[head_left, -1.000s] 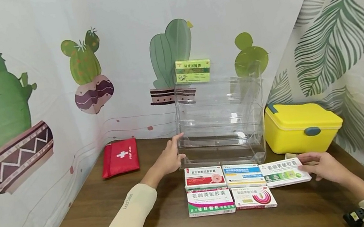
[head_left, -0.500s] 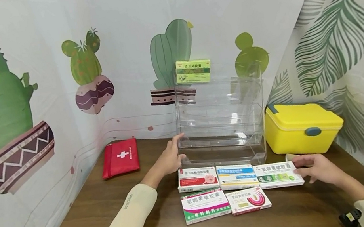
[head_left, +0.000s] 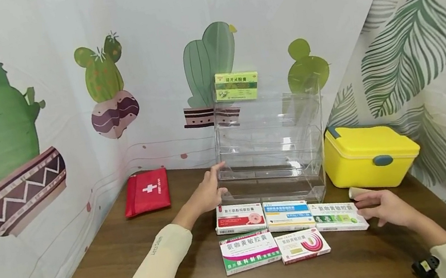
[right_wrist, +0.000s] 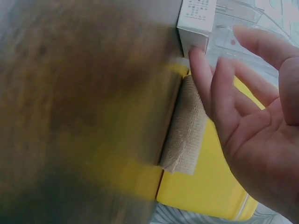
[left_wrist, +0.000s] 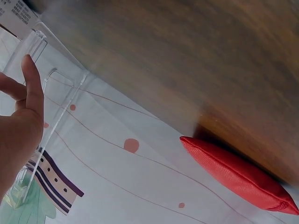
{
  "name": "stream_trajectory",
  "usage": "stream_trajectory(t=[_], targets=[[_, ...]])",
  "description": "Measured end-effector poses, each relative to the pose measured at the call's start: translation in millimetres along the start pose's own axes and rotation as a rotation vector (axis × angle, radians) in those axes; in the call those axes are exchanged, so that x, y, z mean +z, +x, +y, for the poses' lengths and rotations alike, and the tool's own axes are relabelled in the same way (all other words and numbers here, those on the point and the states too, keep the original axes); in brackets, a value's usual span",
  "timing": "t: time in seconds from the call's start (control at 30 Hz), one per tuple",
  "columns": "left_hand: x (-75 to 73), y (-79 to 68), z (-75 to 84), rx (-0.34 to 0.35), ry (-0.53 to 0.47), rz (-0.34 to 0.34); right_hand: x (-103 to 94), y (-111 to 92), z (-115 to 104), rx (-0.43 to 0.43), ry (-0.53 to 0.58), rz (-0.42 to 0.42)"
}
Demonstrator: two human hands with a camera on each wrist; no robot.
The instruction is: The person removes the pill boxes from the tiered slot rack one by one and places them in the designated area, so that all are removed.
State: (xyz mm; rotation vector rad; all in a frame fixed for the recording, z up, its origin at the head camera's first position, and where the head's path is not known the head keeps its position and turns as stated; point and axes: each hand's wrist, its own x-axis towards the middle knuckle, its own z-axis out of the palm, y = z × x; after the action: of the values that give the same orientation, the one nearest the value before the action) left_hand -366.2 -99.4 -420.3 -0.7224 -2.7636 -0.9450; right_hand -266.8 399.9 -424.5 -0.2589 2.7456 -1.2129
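A clear tiered display rack (head_left: 272, 170) stands at the back, with a yellow-green medicine box (head_left: 237, 86) on its top tier. At the rack's left side is my left hand (head_left: 205, 192), index finger and thumb extended. In the left wrist view the fingers (left_wrist: 32, 79) overlap the clear side panel. My right hand (head_left: 387, 210) is at the right end of a white-and-green medicine box (head_left: 339, 216), fingers loosely bent. One fingertip meets that box's end in the right wrist view. Left of it lie a blue-and-white box (head_left: 289, 215) and a red-and-white box (head_left: 239, 218).
A green-and-magenta box (head_left: 250, 251) and a white box with a pink swirl (head_left: 303, 245) form the front row. A yellow case (head_left: 369, 156) stands right of the rack. A beige bandage roll (right_wrist: 184, 128) lies beside the right hand. A red first aid pouch (head_left: 146, 192) is at left.
The medicine boxes on the table have shifted left, the front two also slightly toward me. My right hand has moved left with the white-and-green box. My left hand has stayed at the rack.
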Motion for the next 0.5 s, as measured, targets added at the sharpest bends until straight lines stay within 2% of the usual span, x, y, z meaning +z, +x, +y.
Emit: stream_trajectory(t=[0.13,0.23,0.5], targets=[[-0.2,-0.8,0.8,-0.015,0.005,-0.003,1.0,1.3,-4.9,0.015,-0.046,0.069],[0.3,-0.9,0.4,-0.017,-0.006,-0.005,2.2,2.8,-9.1,-0.018,-0.058,0.129],[-5.6,3.4,-1.7,0.013,0.024,0.001,7.3,5.6,-21.5,-0.184,-0.011,0.255]])
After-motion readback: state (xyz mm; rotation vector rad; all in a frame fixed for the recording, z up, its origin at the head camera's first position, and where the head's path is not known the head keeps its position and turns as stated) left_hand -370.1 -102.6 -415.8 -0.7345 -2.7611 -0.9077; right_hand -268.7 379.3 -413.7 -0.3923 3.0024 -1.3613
